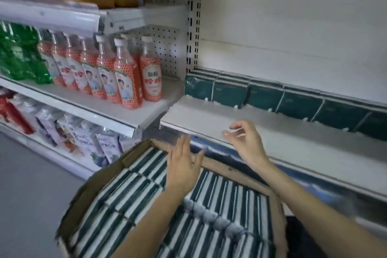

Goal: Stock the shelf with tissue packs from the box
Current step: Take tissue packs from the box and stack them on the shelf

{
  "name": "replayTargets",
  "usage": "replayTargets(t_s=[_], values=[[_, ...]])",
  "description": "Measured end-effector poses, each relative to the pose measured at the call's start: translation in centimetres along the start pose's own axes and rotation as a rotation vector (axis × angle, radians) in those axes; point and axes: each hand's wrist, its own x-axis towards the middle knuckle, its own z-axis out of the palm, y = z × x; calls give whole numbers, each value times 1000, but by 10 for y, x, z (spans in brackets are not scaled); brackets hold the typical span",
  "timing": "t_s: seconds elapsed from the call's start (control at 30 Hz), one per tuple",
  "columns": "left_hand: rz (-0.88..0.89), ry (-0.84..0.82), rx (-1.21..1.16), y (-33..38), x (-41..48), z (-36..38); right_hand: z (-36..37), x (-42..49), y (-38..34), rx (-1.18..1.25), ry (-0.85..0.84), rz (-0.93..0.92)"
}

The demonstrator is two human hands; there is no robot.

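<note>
Well left of both hands, drink bottles point(129, 81) stand on the neighbouring shelf and play no part here.

Below and to the left of the left hand point(184, 165) is the cardboard box point(88, 190), packed with tissue packs point(134, 190). They stand on edge with their narrow striped sides up. Their long edges run roughly away from the person toward the shelving.

The left hand hovers over the far end of the box. Its fingers are straight and spread, and it holds nothing.

The right hand point(245, 142) hangs just in front of the shelf point(209, 117). Its fingers are loosely curled and it is also empty.

Beyond that hand and to its right, a row of shelved packs point(263, 98) lines the back of the shelf, broad dark-green faces toward the aisle. The strip in front of them is bare.

With both hands empty, the step in hand looks like the reach for more packs. The next move likely calls for lowering the hands into the box and gripping a bundle by its sides. The bundle would then be turned face-forward before it is set in front of the row.
</note>
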Motion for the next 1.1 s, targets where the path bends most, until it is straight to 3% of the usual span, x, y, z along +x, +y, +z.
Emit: replayTargets(t_s=[0.13,0.23,0.33,0.4,0.47,0.53,0.67,1.1], values=[[-6,-112,-46,-12,-63,17,-23,-75,3,-114,-134,-157],[-59,-199,-134,-24,-107,27,-36,-120,22,-140,-285,-40],[-38,-298,-127,-34,-151,39,-46,-152,41,-228,-557,28],[0,-385,-13,-36,-177,45,-52,-167,49,-468,-791,-5],[92,-496,217,-35,-194,46,-53,-177,57,-782,-916,-91],[207,-585,398,-34,-200,44,-52,-182,60,-926,-920,-81],[277,-604,547,-33,-200,39,-47,-183,57,-923,-890,16],[250,-492,465,-36,-208,42,-32,-172,60,-693,-700,326]])
